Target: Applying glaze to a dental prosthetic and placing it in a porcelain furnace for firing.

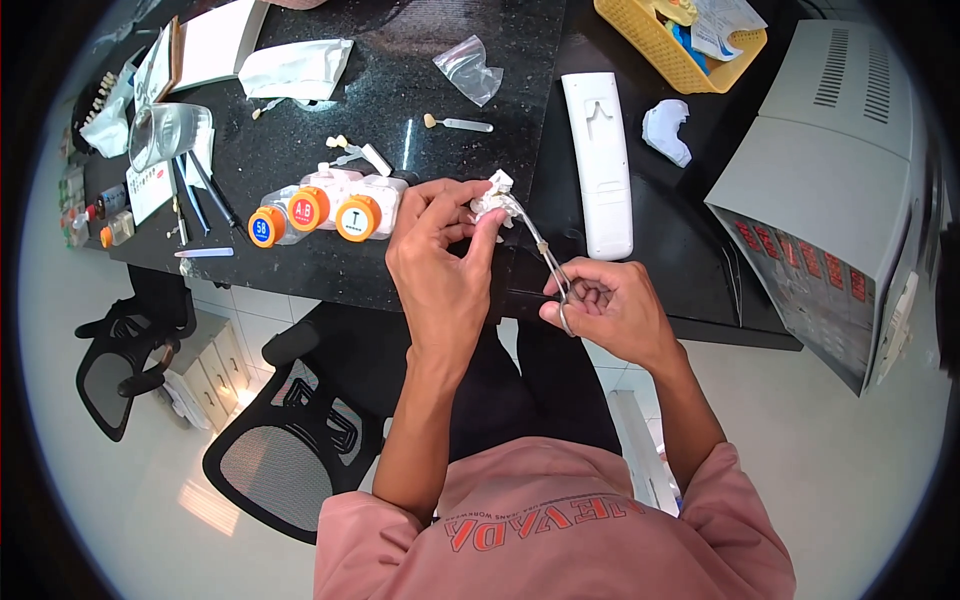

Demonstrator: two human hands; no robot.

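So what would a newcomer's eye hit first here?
Probably the centre: the left hand pinches a small white piece, and the right hand holds a ring-handled tool reaching up to it. Then the three orange-capped bottles left of the hands, and the big grey machine with red displays at far right.

A dental lab, by its tooth-shaped shade tabs (104,92), white arch-shaped cast (663,132) and orange-capped bottles (308,208)
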